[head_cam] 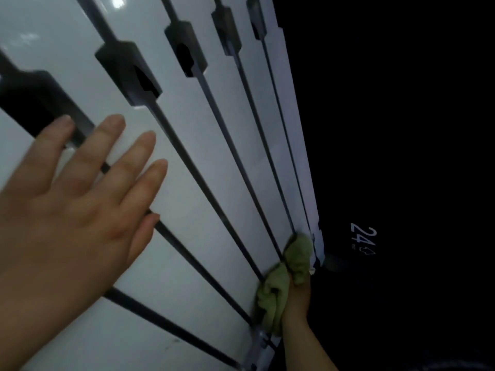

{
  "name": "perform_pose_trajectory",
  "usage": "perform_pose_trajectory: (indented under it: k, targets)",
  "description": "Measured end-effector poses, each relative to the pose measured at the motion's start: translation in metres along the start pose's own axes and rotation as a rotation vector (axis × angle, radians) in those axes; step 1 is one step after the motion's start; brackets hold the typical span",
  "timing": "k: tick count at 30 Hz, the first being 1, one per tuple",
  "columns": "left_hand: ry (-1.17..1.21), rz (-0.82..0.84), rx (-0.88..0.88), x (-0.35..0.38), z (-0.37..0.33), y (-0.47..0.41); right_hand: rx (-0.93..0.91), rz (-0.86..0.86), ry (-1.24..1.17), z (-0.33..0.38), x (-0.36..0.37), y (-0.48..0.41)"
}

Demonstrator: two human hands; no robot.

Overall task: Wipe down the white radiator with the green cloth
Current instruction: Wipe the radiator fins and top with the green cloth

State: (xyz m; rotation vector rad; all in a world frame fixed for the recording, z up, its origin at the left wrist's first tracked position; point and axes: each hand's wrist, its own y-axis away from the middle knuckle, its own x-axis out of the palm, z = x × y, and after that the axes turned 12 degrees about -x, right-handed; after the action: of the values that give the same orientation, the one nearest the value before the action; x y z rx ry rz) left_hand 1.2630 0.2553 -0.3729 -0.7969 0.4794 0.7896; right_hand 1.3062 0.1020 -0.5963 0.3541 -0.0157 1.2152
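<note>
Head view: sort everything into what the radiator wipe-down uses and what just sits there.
Used: white radiator; green cloth against it; right hand gripping the cloth; left hand flat on the panels.
Just there: glowing "24" readout in the dark.

A heated indoor room is shown, most likely in a home, though the kind of room cannot be told. A white radiator (187,162) of flat, glossy sections parted by dark slots fills the left and middle of the view, and a light is mirrored as a bright spot on its far left panel. To the right, everything is lost in darkness. There, near the radiator's right edge, a small glowing readout (363,238) is seen, with the figures 24 and small symbols beside them. A green cloth (273,295) is held against the radiator by a bare right hand (297,298), which suggests household cleaning.
</note>
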Motion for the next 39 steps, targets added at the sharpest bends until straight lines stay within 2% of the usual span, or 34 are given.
perform_pose_trajectory:
  k: [4, 6, 8, 10, 13, 16, 19, 20, 21, 23, 24, 26, 27, 30, 31, 33, 34, 36, 37, 39]
  targets:
    - [0.02, 0.006, -0.013, -0.003, -0.002, 0.0, -0.067, -0.033, -0.068, 0.013, 0.002, 0.009]
    - [0.081, 0.016, -0.054, -0.008, -0.011, 0.007, -0.208, 0.038, -0.178, 0.03, 0.011, 0.031]
    - [0.116, 0.027, -0.07, -0.007, -0.028, 0.021, -0.316, 0.169, -0.105, 0.036, 0.022, 0.058]
    - [0.124, 0.027, -0.022, 0.001, -0.053, 0.048, -0.284, 0.153, -0.092, 0.017, 0.02, 0.067]
    - [0.073, 0.069, 0.082, 0.015, -0.082, 0.089, -0.09, 0.011, -0.144, -0.026, 0.007, 0.055]
    - [0.094, 0.14, 0.082, 0.031, -0.084, 0.107, 0.055, -0.008, -0.131, -0.065, -0.01, 0.041]
    - [0.164, 0.142, 0.047, 0.032, -0.084, 0.109, 0.087, -0.038, -0.042, -0.068, -0.014, 0.038]
    - [0.198, 0.146, 0.03, 0.027, -0.086, 0.107, 0.065, -0.075, -0.071, -0.06, -0.012, 0.044]
    - [0.236, 0.132, 0.01, 0.021, -0.087, 0.103, -0.032, -0.09, -0.033, -0.049, -0.007, 0.056]
    - [0.303, 0.115, -0.008, 0.009, -0.089, 0.096, -0.283, 0.009, -0.022, -0.024, 0.005, 0.097]
    - [0.334, 0.111, -0.003, 0.004, -0.087, 0.095, -0.316, 0.126, -0.083, -0.009, 0.012, 0.12]
    - [0.358, 0.111, 0.006, -0.002, -0.079, 0.096, -0.288, 0.299, -0.119, 0.003, 0.017, 0.152]
    - [0.361, 0.126, -0.034, -0.004, -0.072, 0.096, -0.273, 0.325, -0.087, -0.004, 0.016, 0.158]
    - [0.417, 0.227, -0.319, -0.022, -0.04, 0.093, -0.173, 0.28, 0.108, -0.05, 0.006, 0.137]
    - [0.384, 0.224, -0.309, -0.027, -0.032, 0.095, -0.133, 0.265, 0.196, -0.067, 0.003, 0.132]
    - [0.224, 0.167, -0.088, -0.025, -0.024, 0.107, -0.042, 0.143, 0.228, -0.089, 0.0, 0.129]
    - [0.193, 0.141, -0.031, -0.025, -0.024, 0.112, -0.021, 0.098, 0.213, -0.085, -0.001, 0.131]
    - [0.199, 0.12, -0.057, -0.024, -0.026, 0.113, -0.104, 0.007, 0.213, -0.061, 0.011, 0.139]
    - [0.208, 0.123, -0.072, -0.023, -0.029, 0.11, -0.221, -0.041, 0.183, -0.043, 0.019, 0.146]
    - [0.201, 0.129, -0.077, -0.027, -0.031, 0.108, -0.621, -0.056, 0.196, -0.007, 0.033, 0.168]
